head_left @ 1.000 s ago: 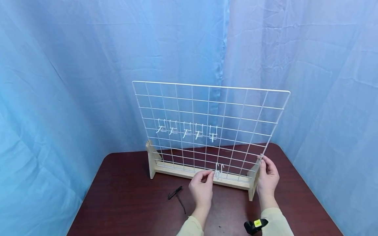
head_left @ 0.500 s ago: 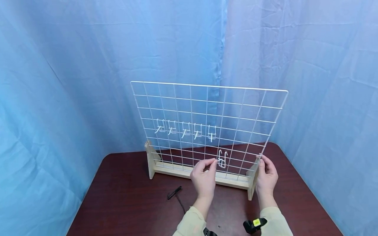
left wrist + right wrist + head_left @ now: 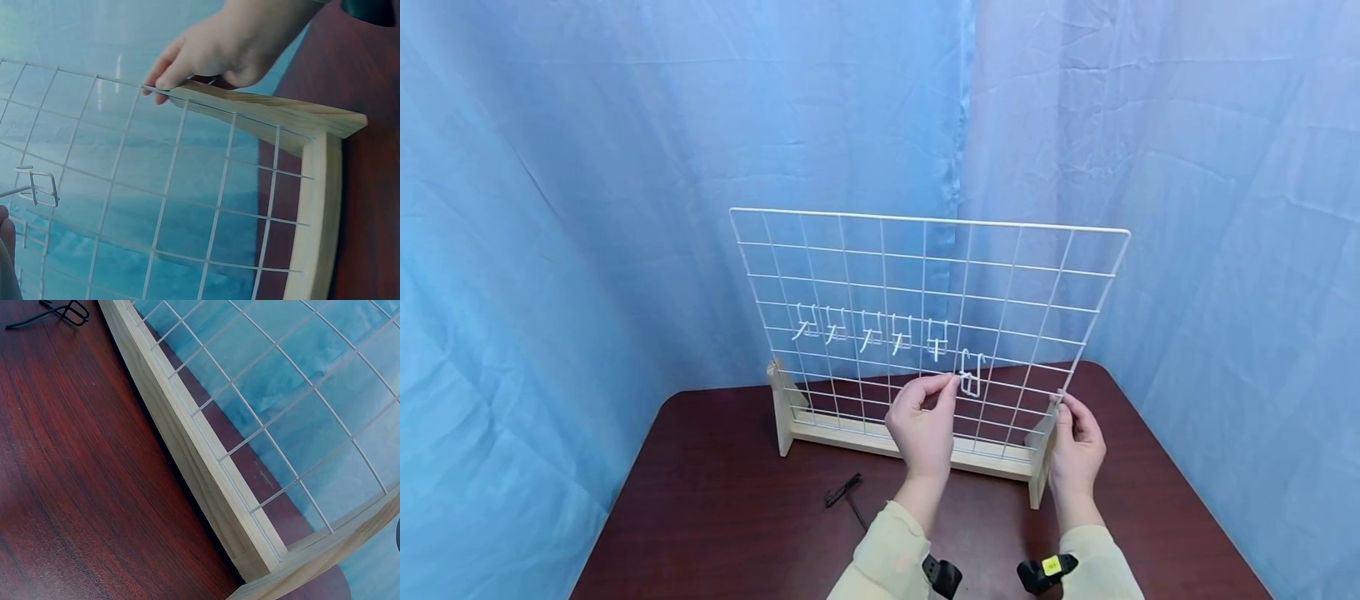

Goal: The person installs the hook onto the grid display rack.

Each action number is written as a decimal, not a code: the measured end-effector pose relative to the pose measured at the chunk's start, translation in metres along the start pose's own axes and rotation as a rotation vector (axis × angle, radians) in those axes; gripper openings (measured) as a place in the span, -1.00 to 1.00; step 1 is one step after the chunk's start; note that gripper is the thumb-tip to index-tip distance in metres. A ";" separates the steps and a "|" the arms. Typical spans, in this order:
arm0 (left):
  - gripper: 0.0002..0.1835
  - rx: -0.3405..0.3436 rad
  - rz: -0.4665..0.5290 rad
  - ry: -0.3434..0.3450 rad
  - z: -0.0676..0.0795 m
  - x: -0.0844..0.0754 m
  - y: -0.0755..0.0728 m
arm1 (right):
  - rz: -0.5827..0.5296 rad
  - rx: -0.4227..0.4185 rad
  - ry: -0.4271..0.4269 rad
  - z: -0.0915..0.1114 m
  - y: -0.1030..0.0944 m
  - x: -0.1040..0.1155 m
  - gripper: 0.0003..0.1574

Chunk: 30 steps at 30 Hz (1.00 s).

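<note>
A white wire grid panel (image 3: 1000, 287) stands upright in a wooden base (image 3: 850, 433). Between thumb and forefinger, my left hand (image 3: 922, 429) pinches the prong of a white wire hook (image 3: 972, 383) in front of the panel's lower middle. That hook's two bent tops point up; whether they touch a grid wire I cannot tell. In the left wrist view the same hook (image 3: 45, 189) appears beside the fingertips. My right hand (image 3: 1078, 450) grips the panel's right edge where it meets the base's side piece (image 3: 275, 109).
Several white hooks (image 3: 870, 329) hang in a row on the panel, left of the held one. A black hook (image 3: 844, 492) lies on the dark red-brown table (image 3: 715, 500), in front of the base. Blue curtains (image 3: 700, 167) surround the table.
My left hand has raised the white hook from near the base bar to higher in front of the panel, slightly rightward. My right hand stays on the panel's edge.
</note>
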<state>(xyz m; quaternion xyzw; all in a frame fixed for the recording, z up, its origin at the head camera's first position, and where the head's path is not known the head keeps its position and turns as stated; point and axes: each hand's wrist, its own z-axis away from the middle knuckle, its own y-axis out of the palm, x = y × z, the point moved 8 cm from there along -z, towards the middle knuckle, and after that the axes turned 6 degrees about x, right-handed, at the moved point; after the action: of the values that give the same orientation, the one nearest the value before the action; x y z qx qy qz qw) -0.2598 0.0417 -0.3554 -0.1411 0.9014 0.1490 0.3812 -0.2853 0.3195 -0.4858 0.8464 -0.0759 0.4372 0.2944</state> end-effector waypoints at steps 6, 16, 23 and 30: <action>-0.90 -0.008 0.003 0.020 -0.012 -0.011 0.005 | -0.016 0.001 -0.011 0.000 0.000 0.002 -0.68; -0.94 -0.044 -0.051 0.098 -0.025 -0.027 0.009 | -0.027 -0.003 -0.020 -0.001 0.001 0.001 -0.69; -0.96 -0.053 -0.134 0.197 -0.031 -0.039 0.013 | -0.030 -0.004 -0.023 -0.001 0.002 0.003 -0.70; -0.95 -0.057 -0.202 0.225 -0.037 -0.044 0.019 | -0.056 0.004 -0.029 0.001 0.006 0.011 -0.72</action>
<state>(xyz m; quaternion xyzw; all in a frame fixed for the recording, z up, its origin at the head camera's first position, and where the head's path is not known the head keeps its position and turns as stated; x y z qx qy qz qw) -0.2608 0.0511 -0.2954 -0.2577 0.9150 0.1187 0.2869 -0.2799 0.3149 -0.4749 0.8551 -0.0556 0.4167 0.3036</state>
